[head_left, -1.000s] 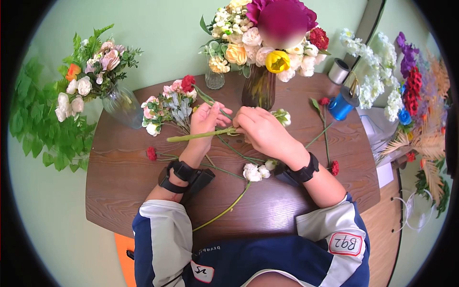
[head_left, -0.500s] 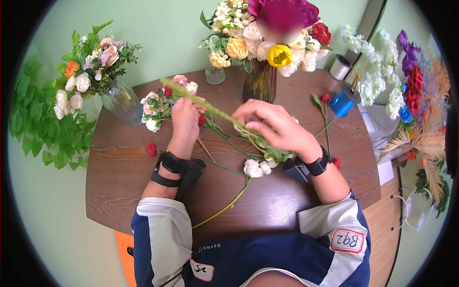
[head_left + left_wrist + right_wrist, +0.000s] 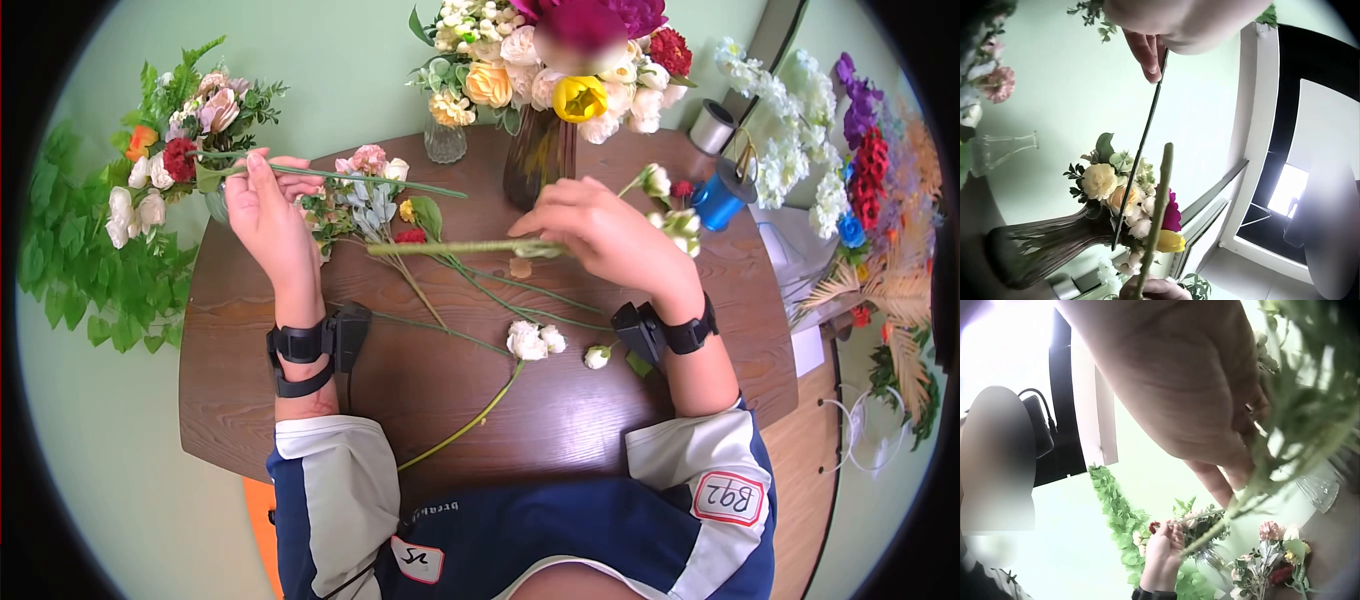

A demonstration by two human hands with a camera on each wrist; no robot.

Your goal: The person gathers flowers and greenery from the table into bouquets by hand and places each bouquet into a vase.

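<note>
My left hand [image 3: 268, 212] pinches the thin stem of a red carnation [image 3: 179, 160] at the table's left, the stem pointing right; in the left wrist view that dark stem [image 3: 1141, 150] runs down from the fingers. My right hand [image 3: 610, 238] grips a thick green stem [image 3: 440, 248] with small white blooms [image 3: 682, 228] beyond the hand. The thick stem's bare end points left, apart from the left hand. In the right wrist view blurred leaves [image 3: 1310, 381] surround the right fingers [image 3: 1216, 481].
On the table [image 3: 300, 400] lie a white flower [image 3: 526, 340], pink flowers [image 3: 366, 160] and several loose stems. A tall vase [image 3: 538, 165] of mixed flowers stands at the back, with a blue spool [image 3: 716, 203] to its right. Green foliage [image 3: 90, 270] hangs at left.
My left hand has moved left, away from the right hand, carrying the red carnation. My right hand has shifted slightly right, and the thick stem now lies nearly level.
</note>
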